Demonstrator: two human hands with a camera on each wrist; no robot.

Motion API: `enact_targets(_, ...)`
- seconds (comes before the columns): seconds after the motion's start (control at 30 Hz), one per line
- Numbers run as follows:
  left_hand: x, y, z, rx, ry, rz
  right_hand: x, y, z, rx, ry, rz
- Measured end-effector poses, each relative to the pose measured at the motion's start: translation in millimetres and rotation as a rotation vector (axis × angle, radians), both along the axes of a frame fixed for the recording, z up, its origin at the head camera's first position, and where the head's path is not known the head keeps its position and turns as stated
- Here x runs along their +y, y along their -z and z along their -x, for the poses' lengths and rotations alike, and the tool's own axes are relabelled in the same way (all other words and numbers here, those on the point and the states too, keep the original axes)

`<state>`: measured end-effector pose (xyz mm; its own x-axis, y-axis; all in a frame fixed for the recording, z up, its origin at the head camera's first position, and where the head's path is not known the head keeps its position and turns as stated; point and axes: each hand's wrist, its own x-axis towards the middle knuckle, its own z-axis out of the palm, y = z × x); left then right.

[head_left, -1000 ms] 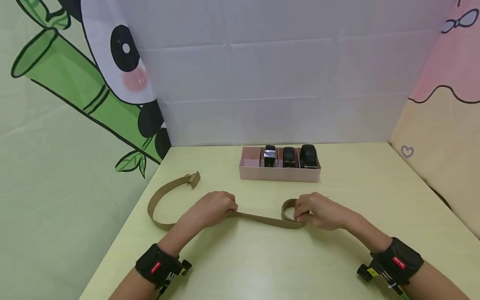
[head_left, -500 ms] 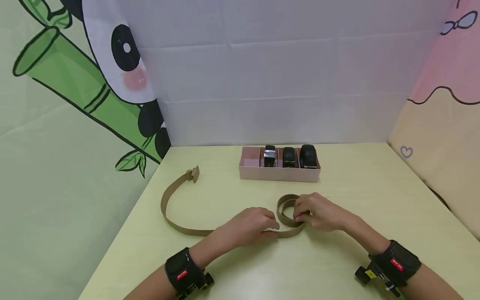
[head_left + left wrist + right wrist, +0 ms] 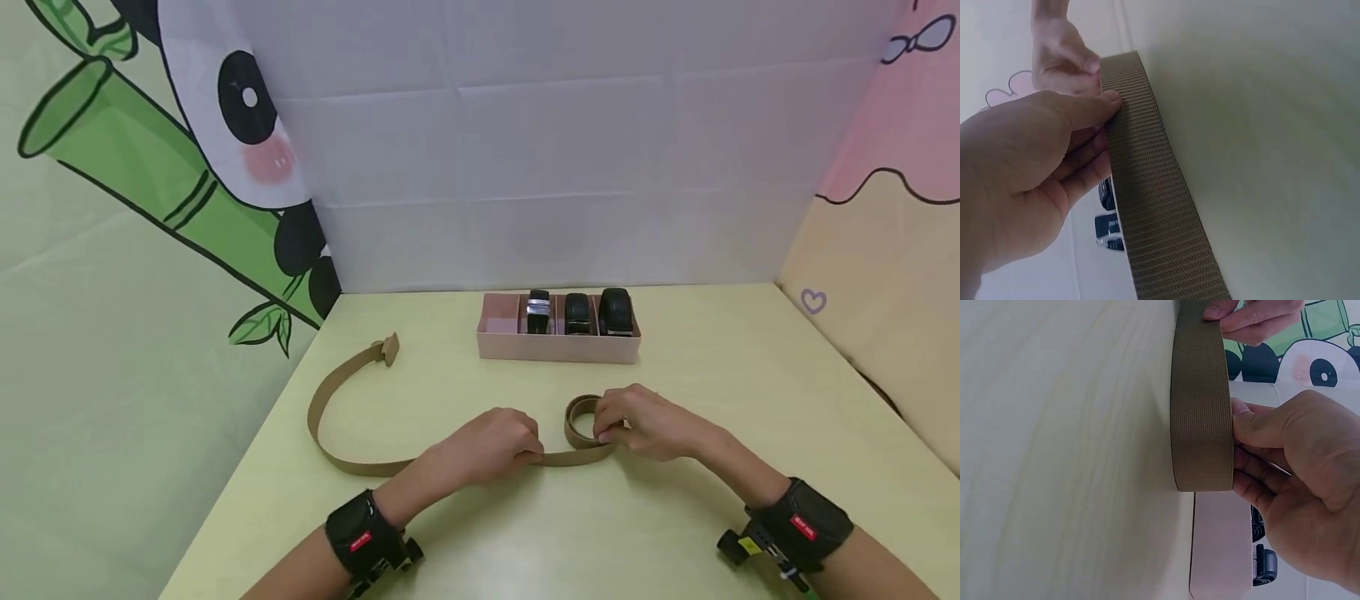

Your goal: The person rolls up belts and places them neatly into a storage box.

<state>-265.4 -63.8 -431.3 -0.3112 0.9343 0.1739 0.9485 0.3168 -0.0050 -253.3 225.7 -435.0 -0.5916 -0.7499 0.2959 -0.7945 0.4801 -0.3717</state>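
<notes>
A tan webbing belt (image 3: 360,468) stands on edge across the table, its buckle (image 3: 389,348) at the far left end. The right end is wound into a small coil (image 3: 572,423). My right hand (image 3: 648,423) pinches the coil's right side. My left hand (image 3: 491,446) pinches the strap a short way left of the coil. In the left wrist view, thumb and fingers hold the upper edge of the ribbed strap (image 3: 1154,187). The right wrist view shows my right thumb and fingers at the edge of the coil's outer turn (image 3: 1202,419).
Behind the coil stands a pink divided box (image 3: 558,348). In it are a black roll with a silver buckle (image 3: 538,310) and two other black rolls, the rightmost roll (image 3: 617,310) being the largest. A white cloth wall (image 3: 525,167) closes off the back.
My left hand slid right along the strap towards the coil, then shifted slightly back left. The coil widened midway and is smaller again now. My right hand has barely moved.
</notes>
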Motion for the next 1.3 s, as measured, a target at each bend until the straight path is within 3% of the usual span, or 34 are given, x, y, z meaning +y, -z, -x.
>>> enact_targets(0.27,-24,-1.5,10.7,0.047,-0.057,0.009,-4,-0.7,-1.0,-0.067,-0.025,0.016)
enact_targets(0.57,-26,1.2,21.2,0.043,-0.099,-0.008,-10,-0.2,-1.8,-0.09,-0.028,0.012)
enact_targets(0.97,-30,5.5,24.6,0.033,-0.106,-0.046,-8,-0.5,-3.8,-0.13,-0.036,0.003)
enact_targets(1.03,-32,6.6,24.8,0.004,-0.105,-0.066,-8,0.0,-4.6,-0.135,-0.03,0.0)
enact_targets(1.17,-44,3.9,28.4,-0.125,-0.114,-0.119,-7,1.7,-5.4,-0.131,-0.027,-0.001)
enact_targets(1.23,-58,-1.4,35.3,-0.177,-0.153,-0.149,-7,2.0,-5.9,-0.127,-0.029,0.001)
enact_targets(1.3,-77,-7.6,47.6,-0.172,-0.223,-0.18,-7,2.1,-6.4,-0.121,-0.032,0.002)
